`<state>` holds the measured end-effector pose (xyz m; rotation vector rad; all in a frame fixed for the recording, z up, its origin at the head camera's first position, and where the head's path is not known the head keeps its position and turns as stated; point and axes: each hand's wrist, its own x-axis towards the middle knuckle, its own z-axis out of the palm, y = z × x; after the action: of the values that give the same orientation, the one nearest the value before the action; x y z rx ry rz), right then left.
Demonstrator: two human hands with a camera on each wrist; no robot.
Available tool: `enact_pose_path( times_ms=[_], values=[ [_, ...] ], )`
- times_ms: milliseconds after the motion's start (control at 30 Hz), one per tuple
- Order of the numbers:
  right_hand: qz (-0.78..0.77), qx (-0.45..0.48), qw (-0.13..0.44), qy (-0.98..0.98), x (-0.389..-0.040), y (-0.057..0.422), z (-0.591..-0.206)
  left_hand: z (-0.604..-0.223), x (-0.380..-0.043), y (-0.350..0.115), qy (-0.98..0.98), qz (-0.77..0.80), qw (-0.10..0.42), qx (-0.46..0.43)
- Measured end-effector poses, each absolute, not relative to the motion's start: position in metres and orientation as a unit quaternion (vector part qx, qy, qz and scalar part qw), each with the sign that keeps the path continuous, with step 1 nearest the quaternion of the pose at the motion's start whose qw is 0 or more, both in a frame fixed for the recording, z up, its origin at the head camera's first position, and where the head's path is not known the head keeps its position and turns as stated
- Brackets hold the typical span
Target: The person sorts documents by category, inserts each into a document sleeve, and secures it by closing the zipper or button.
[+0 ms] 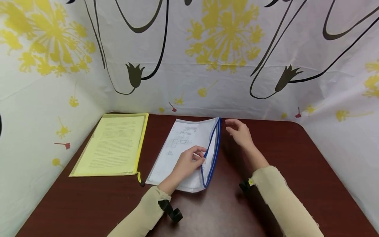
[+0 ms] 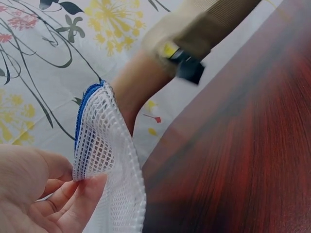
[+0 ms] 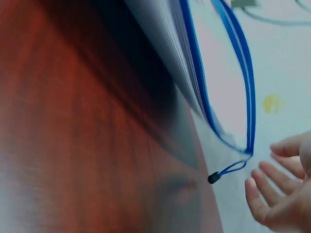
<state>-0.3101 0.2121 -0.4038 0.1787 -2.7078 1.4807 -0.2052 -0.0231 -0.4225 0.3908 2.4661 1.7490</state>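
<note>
A white mesh zipper pouch (image 1: 189, 138) with a blue zipper edge lies on the table, its zipped side gaping and raised, with printed paper showing through. My left hand (image 1: 189, 161) pinches the upper layer at the blue edge between thumb and fingers; in the left wrist view the mesh (image 2: 104, 131) is held up at its rim. Just off the pouch's far right corner, my right hand (image 1: 240, 131) hovers with loosely bent fingers, holding nothing. A blue cord with a dark zipper pull (image 3: 214, 177) hangs at that corner, close to the right fingertips (image 3: 257, 191).
A yellow zipper pouch (image 1: 113, 144) with a printed sheet inside lies at the left, its yellow cord and dark pull (image 1: 141, 182) near the white pouch's corner. A patterned cloth (image 1: 165, 95) rises behind the dark red table (image 1: 296, 171) and along its sides.
</note>
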Motion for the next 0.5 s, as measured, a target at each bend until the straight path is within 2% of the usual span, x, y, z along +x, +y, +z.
enact_pose_path(
  times_ms=[300,500],
  values=[
    [0.522,0.083,-0.040,-0.848,-0.361,0.204,-0.421,-0.420,-0.204,-0.028,0.800,0.584,0.053,0.128],
    [0.542,0.054,-0.063,-0.836,-0.371,0.196,-0.427,-0.419,-0.203,-0.030,0.798,0.588,0.057,0.120]
  ],
)
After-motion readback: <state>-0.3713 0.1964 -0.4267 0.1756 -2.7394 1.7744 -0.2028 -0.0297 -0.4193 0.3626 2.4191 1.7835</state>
